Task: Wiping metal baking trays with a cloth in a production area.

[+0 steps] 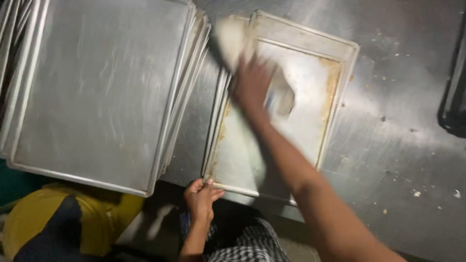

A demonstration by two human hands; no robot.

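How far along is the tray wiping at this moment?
Seemingly done: a stack of clean-looking trays sits at left on the steel table. In hand: the right hand presses a blurred pale cloth on the top tray of a smaller stack, while the left hand grips its near edge. Left: brown residue rims that tray, and the trays beneath it look untouched.

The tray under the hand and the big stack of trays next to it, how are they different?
The tray under the right hand has brown, rusty-looking stains along its rim; the top of the left stack looks plain grey. The stained tray is held at its corner by the left hand and rubbed with a pale cloth; the stack goes untouched. Both are flat metal baking trays.
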